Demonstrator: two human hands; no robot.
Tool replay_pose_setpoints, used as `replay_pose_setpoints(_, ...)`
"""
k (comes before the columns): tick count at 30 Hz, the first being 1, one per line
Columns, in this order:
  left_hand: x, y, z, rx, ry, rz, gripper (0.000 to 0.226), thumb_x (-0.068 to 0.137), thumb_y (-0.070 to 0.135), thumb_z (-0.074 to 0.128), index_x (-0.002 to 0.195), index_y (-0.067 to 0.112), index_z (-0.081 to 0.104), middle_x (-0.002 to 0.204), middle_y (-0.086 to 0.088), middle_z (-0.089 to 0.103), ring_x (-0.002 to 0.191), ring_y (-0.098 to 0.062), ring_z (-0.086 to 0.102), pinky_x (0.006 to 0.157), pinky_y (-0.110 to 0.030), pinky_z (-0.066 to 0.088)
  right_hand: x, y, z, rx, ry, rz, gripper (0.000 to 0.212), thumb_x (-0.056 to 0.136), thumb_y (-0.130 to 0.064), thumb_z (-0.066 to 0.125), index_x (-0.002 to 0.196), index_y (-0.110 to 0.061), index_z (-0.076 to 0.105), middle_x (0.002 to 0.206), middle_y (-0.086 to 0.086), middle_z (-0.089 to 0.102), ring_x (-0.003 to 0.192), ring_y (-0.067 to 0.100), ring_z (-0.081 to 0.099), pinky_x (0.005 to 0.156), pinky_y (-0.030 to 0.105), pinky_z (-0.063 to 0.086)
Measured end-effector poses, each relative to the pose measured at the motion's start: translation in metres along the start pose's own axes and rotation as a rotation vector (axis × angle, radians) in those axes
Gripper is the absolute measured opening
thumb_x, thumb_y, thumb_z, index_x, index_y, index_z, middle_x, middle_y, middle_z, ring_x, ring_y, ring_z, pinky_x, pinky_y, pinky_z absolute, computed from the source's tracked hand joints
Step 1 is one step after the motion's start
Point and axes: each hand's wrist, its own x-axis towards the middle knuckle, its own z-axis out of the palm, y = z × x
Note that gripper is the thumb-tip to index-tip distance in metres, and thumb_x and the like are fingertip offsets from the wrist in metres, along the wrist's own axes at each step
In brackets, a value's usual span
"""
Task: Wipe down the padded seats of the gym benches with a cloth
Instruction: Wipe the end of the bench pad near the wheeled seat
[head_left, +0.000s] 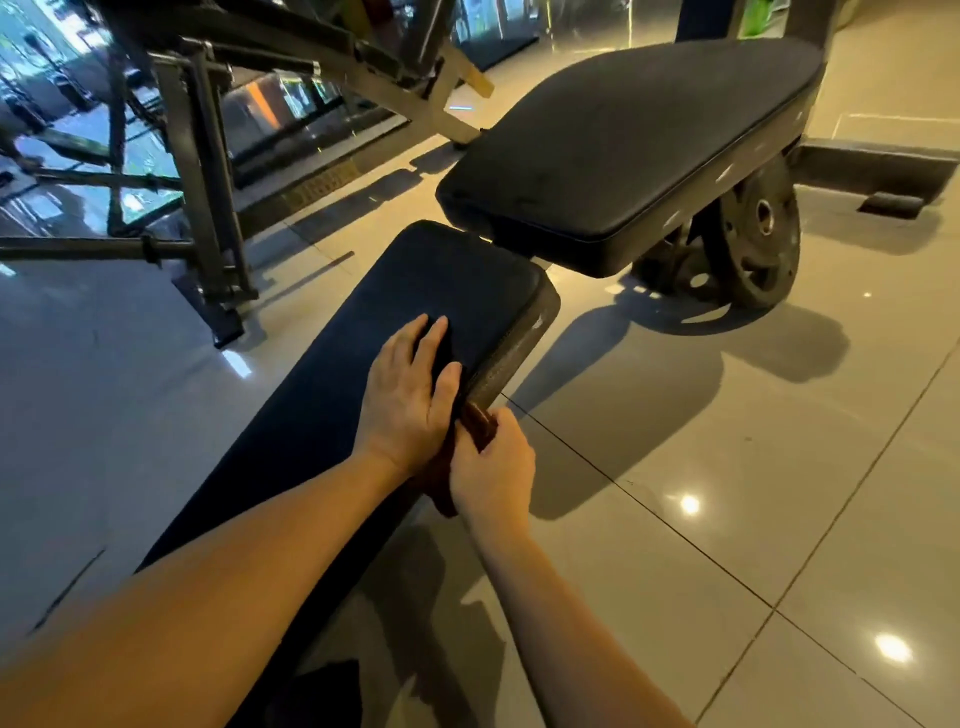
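Note:
A long black padded bench (322, 395) runs from the lower left up to the middle of the view. My left hand (405, 400) lies flat on its top, fingers straight, close to the worn right edge. Just beside it my right hand (491, 475) grips a dark brown cloth (478, 423) against the side of the pad. Most of the cloth is hidden between my hands. A second black padded seat (623, 150) stands beyond the bench's far end, higher up and wider.
A black weight plate (756, 234) leans under the second seat on the right. A dark steel machine frame (208, 171) fills the upper left. Glossy tiled floor (727, 467) spreads to the right and lower right, with a floor bar (878, 166) at the far right.

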Motion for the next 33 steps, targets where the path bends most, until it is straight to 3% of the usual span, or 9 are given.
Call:
replay_pose_setpoints(5,-0.005,-0.006,0.006,-0.002,0.026,0.013,0.061,0.105,0.058,0.017,0.157,0.028,0.026,0.163,-0.001,0.026,0.152,-0.02,0.021,0.125,-0.048,0.023,0.059,-0.027,-0.025,-0.089,0.188,0.039,0.016,0.103,-0.028,0.055,0.103,-0.012,0.058,0.081,-0.006,0.056,0.074,0.01,0.054,0.056,0.015,0.038)
replay_pose_setpoints(8,-0.004,-0.007,0.004,0.004,0.028,0.029,0.061,0.105,0.056,0.02,0.156,0.025,0.029,0.162,-0.004,0.028,0.151,-0.023,0.023,0.124,-0.047,0.022,0.076,-0.035,-0.036,-0.122,0.193,0.048,0.02,0.102,-0.029,0.057,0.107,-0.01,0.052,0.084,-0.005,0.054,0.084,0.02,0.056,0.071,0.031,0.043)
replay_pose_setpoints(10,-0.004,-0.006,0.001,0.003,0.029,0.034,0.06,0.105,0.055,0.019,0.156,0.025,0.029,0.161,-0.005,0.028,0.151,-0.023,0.023,0.124,-0.047,0.021,0.071,-0.036,-0.035,-0.105,0.186,0.037,0.02,0.102,-0.03,0.057,0.11,-0.013,0.051,0.089,-0.005,0.056,0.088,0.019,0.058,0.076,0.034,0.045)
replay_pose_setpoints(13,-0.004,-0.003,0.002,0.022,0.019,0.042,0.058,0.105,0.053,0.019,0.156,0.025,0.027,0.161,-0.004,0.027,0.151,-0.023,0.022,0.124,-0.047,0.019,0.05,-0.017,-0.026,-0.12,0.107,-0.015,0.014,0.103,-0.03,0.057,0.108,-0.018,0.053,0.09,-0.008,0.058,0.084,0.01,0.059,0.075,0.029,0.049)
replay_pose_setpoints(15,-0.006,-0.002,0.001,0.02,0.01,0.026,0.06,0.105,0.053,0.017,0.156,0.024,0.027,0.161,-0.004,0.027,0.151,-0.022,0.021,0.124,-0.049,0.021,0.029,-0.006,-0.021,-0.105,0.05,-0.066,0.012,0.103,-0.032,0.058,0.107,-0.021,0.054,0.089,-0.012,0.059,0.083,0.004,0.06,0.071,0.016,0.048)
replay_pose_setpoints(17,-0.006,0.0,0.001,0.019,0.015,0.022,0.059,0.105,0.052,0.019,0.156,0.024,0.029,0.161,-0.004,0.027,0.151,-0.023,0.023,0.123,-0.052,0.024,0.038,-0.014,-0.027,0.0,0.095,-0.071,0.013,0.103,-0.03,0.058,0.109,-0.019,0.055,0.089,-0.013,0.058,0.082,0.003,0.058,0.064,0.009,0.045)
replay_pose_setpoints(21,-0.004,0.002,-0.001,0.006,0.034,0.015,0.059,0.104,0.051,0.024,0.154,0.022,0.035,0.159,-0.003,0.032,0.148,-0.022,0.03,0.119,-0.054,0.03,0.111,-0.049,-0.054,0.113,0.271,-0.013,0.012,0.102,-0.027,0.058,0.106,-0.018,0.053,0.089,-0.011,0.053,0.086,0.006,0.055,0.072,0.024,0.046)
replay_pose_setpoints(27,-0.003,0.0,-0.001,-0.001,0.023,0.02,0.058,0.104,0.051,0.027,0.154,0.023,0.035,0.158,-0.001,0.033,0.146,-0.021,0.031,0.117,-0.052,0.033,0.062,-0.025,-0.037,0.054,0.087,-0.13,0.011,0.101,-0.029,0.06,0.105,-0.022,0.053,0.086,-0.014,0.058,0.086,-0.005,0.058,0.067,0.007,0.045)
replay_pose_setpoints(33,-0.002,0.001,-0.002,-0.025,0.023,0.007,0.06,0.103,0.051,0.029,0.154,0.021,0.037,0.158,0.0,0.033,0.146,-0.017,0.031,0.118,-0.048,0.033,0.11,-0.037,-0.061,0.107,0.228,-0.188,0.011,0.099,-0.022,0.065,0.106,-0.016,0.057,0.086,-0.017,0.056,0.085,-0.017,0.054,0.072,0.002,0.041)
